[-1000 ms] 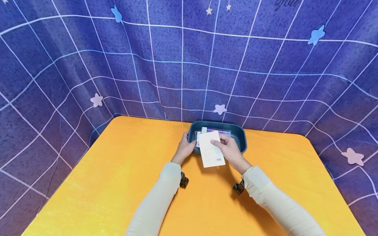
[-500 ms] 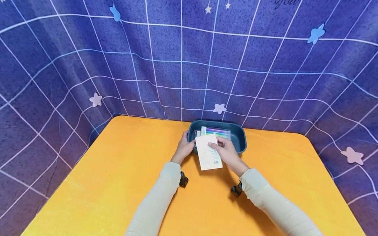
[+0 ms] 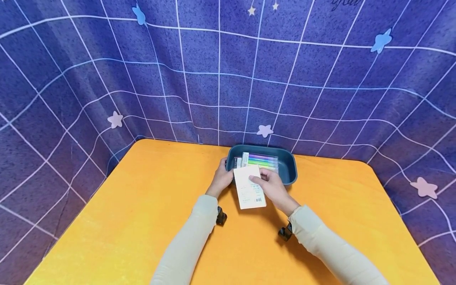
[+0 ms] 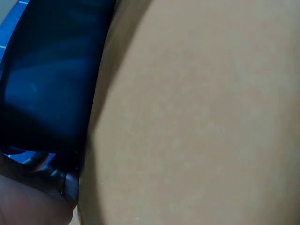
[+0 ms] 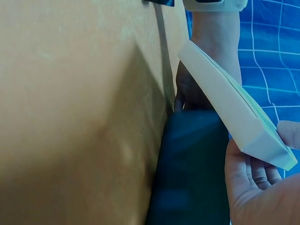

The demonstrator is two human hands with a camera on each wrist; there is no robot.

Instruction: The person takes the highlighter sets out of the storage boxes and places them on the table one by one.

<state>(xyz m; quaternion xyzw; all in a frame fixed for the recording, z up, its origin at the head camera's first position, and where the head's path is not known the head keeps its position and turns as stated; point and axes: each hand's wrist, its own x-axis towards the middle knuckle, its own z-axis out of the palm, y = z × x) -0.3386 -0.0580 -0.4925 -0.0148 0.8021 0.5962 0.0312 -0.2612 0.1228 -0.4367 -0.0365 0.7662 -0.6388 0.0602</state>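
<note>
- Box (image 3: pixel 250 188), white and printed: was pinched between thumb and fingers of right hand (image 3: pixel 272 185), aslant over near rim of dark tray (image 3: pixel 287 168).
- With left hand (image 3: pixel 221 178), gripped tray's left end, near far edge of orange table (image 3: pixel 149 213).
- Clear striped pack (image 3: pixel 262 159): lay inside, left of center.

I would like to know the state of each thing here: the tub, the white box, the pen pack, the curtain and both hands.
tub: upright, open at top, with items inside
white box: held, tilted, no open flap seen
pen pack: lying in the tub, partly covered from view by the box
curtain: hanging
left hand: gripping the tub's left end
right hand: holding the white box
</note>
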